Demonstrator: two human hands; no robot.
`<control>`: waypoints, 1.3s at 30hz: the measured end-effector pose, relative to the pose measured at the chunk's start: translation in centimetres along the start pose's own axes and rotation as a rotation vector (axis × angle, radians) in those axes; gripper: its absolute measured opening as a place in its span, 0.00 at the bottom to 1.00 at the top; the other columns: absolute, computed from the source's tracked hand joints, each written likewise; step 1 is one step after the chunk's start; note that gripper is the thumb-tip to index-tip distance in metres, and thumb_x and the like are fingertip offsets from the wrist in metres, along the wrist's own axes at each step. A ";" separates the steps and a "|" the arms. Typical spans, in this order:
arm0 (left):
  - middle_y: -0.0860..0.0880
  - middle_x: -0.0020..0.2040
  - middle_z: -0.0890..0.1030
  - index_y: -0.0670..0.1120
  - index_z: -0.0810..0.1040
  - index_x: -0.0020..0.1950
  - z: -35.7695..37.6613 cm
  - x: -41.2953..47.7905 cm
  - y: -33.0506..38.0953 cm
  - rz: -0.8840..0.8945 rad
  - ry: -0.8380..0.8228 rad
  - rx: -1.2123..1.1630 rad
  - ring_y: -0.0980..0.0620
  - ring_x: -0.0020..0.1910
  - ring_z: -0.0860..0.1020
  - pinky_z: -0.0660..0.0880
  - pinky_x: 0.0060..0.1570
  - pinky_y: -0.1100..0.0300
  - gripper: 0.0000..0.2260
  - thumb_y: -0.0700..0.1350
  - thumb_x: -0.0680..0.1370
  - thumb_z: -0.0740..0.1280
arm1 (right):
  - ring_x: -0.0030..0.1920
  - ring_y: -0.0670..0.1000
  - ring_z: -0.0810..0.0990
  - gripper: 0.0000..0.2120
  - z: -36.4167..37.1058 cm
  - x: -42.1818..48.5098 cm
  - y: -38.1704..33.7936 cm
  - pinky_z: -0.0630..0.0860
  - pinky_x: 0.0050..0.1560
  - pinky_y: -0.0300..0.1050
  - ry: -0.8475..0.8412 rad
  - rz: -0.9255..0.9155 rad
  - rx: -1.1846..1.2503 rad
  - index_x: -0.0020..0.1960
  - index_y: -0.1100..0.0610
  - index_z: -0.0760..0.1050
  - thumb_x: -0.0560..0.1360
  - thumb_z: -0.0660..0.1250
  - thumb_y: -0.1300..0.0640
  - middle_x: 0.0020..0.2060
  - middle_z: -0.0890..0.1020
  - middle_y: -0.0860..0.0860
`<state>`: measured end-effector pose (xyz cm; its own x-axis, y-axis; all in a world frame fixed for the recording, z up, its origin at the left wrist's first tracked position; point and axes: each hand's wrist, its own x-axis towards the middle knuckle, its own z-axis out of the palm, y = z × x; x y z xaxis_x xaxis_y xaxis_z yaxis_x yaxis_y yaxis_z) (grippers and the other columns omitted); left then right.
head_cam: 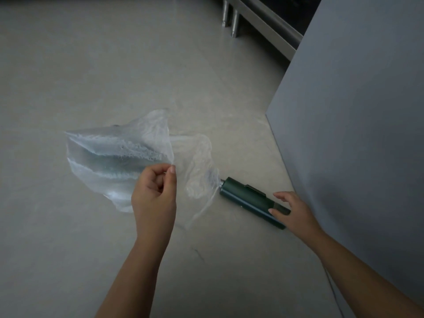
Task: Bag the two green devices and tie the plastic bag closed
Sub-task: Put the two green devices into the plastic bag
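Left hand (156,191) is raised over the pale floor (68,65), thumb and curled fingers pinching the edge of the clear plastic bag (119,154). The bag hangs billowed and crumpled to the left of the hand. A blue-green tint shows through the film; cannot tell what it is. One dark green device (245,195), cylindrical, lies flat on the floor just beside a grey panel (355,111). Its narrow tip meets the bag's loose plastic. Right hand (294,211) is spread loosely over the device's rear end, thumb tip touching it, fingers not closed round it.
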<state>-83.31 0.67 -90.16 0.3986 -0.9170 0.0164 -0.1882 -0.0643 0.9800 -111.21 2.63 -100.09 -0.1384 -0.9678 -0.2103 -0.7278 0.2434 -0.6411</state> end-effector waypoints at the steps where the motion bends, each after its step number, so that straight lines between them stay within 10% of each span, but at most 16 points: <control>1: 0.48 0.30 0.72 0.52 0.74 0.39 0.0 -0.1 0.0 0.002 0.000 -0.005 0.57 0.28 0.69 0.68 0.30 0.67 0.07 0.44 0.76 0.65 | 0.55 0.45 0.70 0.20 0.0 -0.1 0.4 0.65 0.56 0.38 -0.007 0.012 -0.003 0.61 0.58 0.72 0.70 0.71 0.59 0.54 0.74 0.50; 19: 0.50 0.29 0.71 0.51 0.75 0.40 -0.3 -0.4 0.9 0.040 0.036 -0.006 0.54 0.28 0.68 0.67 0.31 0.60 0.06 0.44 0.77 0.64 | 0.53 0.50 0.70 0.29 1.5 -0.6 3.5 0.68 0.54 0.40 -0.218 0.143 -0.114 0.66 0.56 0.64 0.69 0.71 0.59 0.55 0.69 0.55; 39: 0.47 0.31 0.72 0.54 0.73 0.39 1.8 0.0 0.7 0.052 0.016 0.024 0.53 0.29 0.70 0.69 0.33 0.62 0.08 0.44 0.77 0.63 | 0.43 0.50 0.78 0.20 0.3 -1.7 0.1 0.73 0.39 0.37 0.012 0.224 0.357 0.54 0.50 0.71 0.66 0.75 0.58 0.44 0.74 0.43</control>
<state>-85.05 -0.11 -89.82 0.4017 -0.9131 0.0703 -0.2308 -0.0267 0.9726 -110.83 4.35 -100.03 -0.2756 -0.8888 -0.3662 -0.4008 0.4525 -0.7966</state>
